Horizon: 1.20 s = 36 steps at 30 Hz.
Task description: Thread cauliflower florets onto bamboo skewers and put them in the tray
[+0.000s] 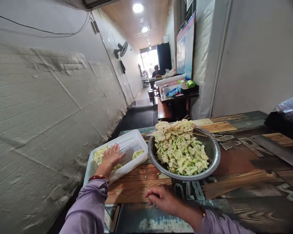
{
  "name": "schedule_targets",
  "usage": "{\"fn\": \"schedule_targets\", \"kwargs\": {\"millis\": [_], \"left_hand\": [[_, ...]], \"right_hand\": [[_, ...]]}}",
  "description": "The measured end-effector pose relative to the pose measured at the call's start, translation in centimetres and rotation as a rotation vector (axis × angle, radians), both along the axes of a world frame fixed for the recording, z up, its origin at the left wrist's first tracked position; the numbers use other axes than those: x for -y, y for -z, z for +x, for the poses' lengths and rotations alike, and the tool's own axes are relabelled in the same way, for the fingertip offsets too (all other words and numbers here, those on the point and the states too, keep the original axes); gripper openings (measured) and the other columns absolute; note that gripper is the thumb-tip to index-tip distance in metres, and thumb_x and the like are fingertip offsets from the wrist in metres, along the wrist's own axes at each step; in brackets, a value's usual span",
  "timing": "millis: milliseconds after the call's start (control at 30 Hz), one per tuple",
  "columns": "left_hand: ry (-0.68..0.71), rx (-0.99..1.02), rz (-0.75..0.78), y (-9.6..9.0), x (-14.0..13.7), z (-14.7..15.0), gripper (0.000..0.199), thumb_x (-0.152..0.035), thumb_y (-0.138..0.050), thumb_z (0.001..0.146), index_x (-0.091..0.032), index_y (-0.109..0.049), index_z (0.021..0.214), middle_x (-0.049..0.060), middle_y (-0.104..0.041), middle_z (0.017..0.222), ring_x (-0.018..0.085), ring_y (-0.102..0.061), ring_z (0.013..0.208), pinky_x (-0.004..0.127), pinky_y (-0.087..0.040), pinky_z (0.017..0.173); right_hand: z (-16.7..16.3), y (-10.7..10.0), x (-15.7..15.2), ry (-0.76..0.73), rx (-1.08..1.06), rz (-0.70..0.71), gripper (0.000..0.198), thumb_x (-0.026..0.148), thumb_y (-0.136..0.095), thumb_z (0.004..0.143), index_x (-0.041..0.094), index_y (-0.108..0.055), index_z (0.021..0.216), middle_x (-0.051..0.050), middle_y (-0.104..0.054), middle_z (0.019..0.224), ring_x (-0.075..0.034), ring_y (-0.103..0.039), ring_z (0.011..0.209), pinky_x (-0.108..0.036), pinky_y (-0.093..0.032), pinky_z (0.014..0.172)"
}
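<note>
My left hand (111, 156) reaches into a white plastic tray (142, 139), fingers stretched out and lying over skewered cauliflower (99, 154). Thin bamboo skewers (127, 143) stick out past its fingers across the tray. Another small piece of cauliflower (138, 153) lies by the tray's right side. Low over the table's front, my right hand (162, 199) is closed, its fingers curled, and nothing shows in them. Between it and the back edge stands a metal bowl (216, 155) heaped with cut cauliflower florets (183, 152); several skewers carrying florets lie across its top.
A bundle of bamboo skewers (239, 182) lies right of the bowl on the patterned table (158, 224). Farther right are a wide flat blade (275, 151) and a plastic-wrapped pack (291, 107). A wall (39, 130) runs along the left. A person (156, 71) sits far back.
</note>
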<state>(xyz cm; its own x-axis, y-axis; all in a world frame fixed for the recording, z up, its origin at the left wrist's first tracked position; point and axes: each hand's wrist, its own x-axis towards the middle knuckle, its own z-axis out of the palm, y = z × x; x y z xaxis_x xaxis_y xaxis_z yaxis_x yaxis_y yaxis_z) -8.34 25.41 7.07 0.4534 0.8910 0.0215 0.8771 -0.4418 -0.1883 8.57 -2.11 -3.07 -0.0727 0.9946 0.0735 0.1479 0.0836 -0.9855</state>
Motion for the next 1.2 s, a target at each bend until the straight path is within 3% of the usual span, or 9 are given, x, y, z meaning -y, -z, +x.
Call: {"fn": "schedule_targets", "kwargs": {"millis": [133, 333, 433, 567, 667, 733, 867, 1033, 1200], "left_hand": [[0.044, -0.087, 0.009, 0.0, 0.1, 0.3, 0.071, -0.049, -0.046, 0.085, -0.005, -0.045, 0.142, 0.023, -0.038, 0.151, 0.038, -0.039, 0.139, 0.052, -0.029, 0.113], [0.086, 0.028, 0.137, -1.0, 0.5, 0.0, 0.079, -0.049, -0.052, 0.083, 0.000, -0.038, 0.143, 0.027, -0.031, 0.154, 0.040, -0.033, 0.142, 0.057, -0.029, 0.112], [0.162, 0.182, 0.199, -2.1, 3.0, -0.4, 0.075, -0.045, -0.055, 0.082, 0.000, -0.040, 0.140, 0.026, -0.035, 0.152, 0.038, -0.033, 0.142, 0.054, -0.028, 0.114], [0.212, 0.530, 0.209, -2.1, 9.5, 0.0, 0.059, -0.045, -0.047, 0.088, -0.010, -0.049, 0.135, 0.017, -0.053, 0.141, 0.030, -0.046, 0.134, 0.046, -0.034, 0.114], [0.147, 0.867, 0.086, 0.0, 15.5, 1.0, 0.054, -0.047, -0.053, 0.086, -0.013, -0.057, 0.127, 0.014, -0.066, 0.119, 0.025, -0.064, 0.108, 0.043, -0.047, 0.101], [0.096, 1.108, -0.054, 1.9, 19.1, 1.9, 0.053, -0.048, -0.055, 0.084, -0.012, -0.058, 0.124, 0.015, -0.068, 0.111, 0.023, -0.067, 0.098, 0.040, -0.052, 0.093], [0.003, 1.311, -0.378, 5.1, 24.3, 4.5, 0.049, -0.047, -0.058, 0.084, -0.014, -0.059, 0.121, 0.012, -0.068, 0.104, 0.018, -0.068, 0.079, 0.032, -0.055, 0.073], [-0.018, 1.378, -0.549, 6.8, 27.1, 8.5, 0.050, -0.045, -0.060, 0.084, -0.013, -0.060, 0.122, 0.010, -0.069, 0.098, 0.014, -0.065, 0.070, 0.025, -0.051, 0.061], [0.033, 1.398, -0.644, 8.2, 28.5, 12.3, 0.045, -0.043, -0.059, 0.084, -0.013, -0.063, 0.118, 0.008, -0.070, 0.090, 0.012, -0.063, 0.060, 0.022, -0.044, 0.051]], "right_hand": [[0.0, -0.3, 0.0, -0.004, -0.045, -0.019, 0.025, 0.016, -0.048, 0.087, 0.019, -0.072, 0.095, 0.000, -0.070, 0.073, -0.013, -0.066, 0.066, -0.024, -0.051, 0.065], [1.1, -1.0, -0.1, -0.014, 0.062, 0.019, 0.022, 0.014, -0.053, 0.087, 0.021, -0.072, 0.095, 0.002, -0.071, 0.075, -0.013, -0.066, 0.071, -0.021, -0.047, 0.065], [1.4, -1.2, 0.1, -0.028, 0.093, 0.047, 0.022, 0.015, -0.053, 0.089, 0.020, -0.072, 0.098, 0.001, -0.073, 0.076, -0.013, -0.067, 0.071, -0.021, -0.046, 0.064], [1.6, -1.6, 0.5, -0.031, 0.101, 0.049, 0.022, 0.016, -0.053, 0.090, 0.018, -0.073, 0.100, 0.000, -0.074, 0.076, -0.012, -0.066, 0.063, -0.020, -0.044, 0.059], [1.8, -2.0, 0.9, -0.010, 0.143, 0.145, 0.021, 0.016, -0.055, 0.089, 0.018, -0.073, 0.099, 0.000, -0.075, 0.079, -0.013, -0.069, 0.072, -0.021, -0.046, 0.064], [2.0, -2.3, 1.4, 0.022, 0.196, 0.241, 0.019, 0.015, -0.057, 0.089, 0.018, -0.073, 0.098, -0.002, -0.076, 0.087, -0.015, -0.070, 0.082, -0.022, -0.048, 0.072], [3.1, -3.2, 3.7, 0.071, 0.308, 0.407, 0.019, 0.014, -0.058, 0.089, 0.017, -0.073, 0.099, -0.005, -0.077, 0.095, -0.017, -0.070, 0.091, -0.025, -0.050, 0.081], [7.8, -3.8, 8.8, 0.120, 0.488, 0.500, 0.020, 0.015, -0.056, 0.091, 0.016, -0.073, 0.102, -0.007, -0.076, 0.100, -0.018, -0.070, 0.093, -0.027, -0.052, 0.084], [14.8, -3.8, 14.2, 0.366, 0.666, 0.425, 0.021, 0.018, -0.054, 0.093, 0.018, -0.074, 0.100, -0.007, -0.076, 0.097, -0.019, -0.070, 0.089, -0.030, -0.052, 0.081]]}}
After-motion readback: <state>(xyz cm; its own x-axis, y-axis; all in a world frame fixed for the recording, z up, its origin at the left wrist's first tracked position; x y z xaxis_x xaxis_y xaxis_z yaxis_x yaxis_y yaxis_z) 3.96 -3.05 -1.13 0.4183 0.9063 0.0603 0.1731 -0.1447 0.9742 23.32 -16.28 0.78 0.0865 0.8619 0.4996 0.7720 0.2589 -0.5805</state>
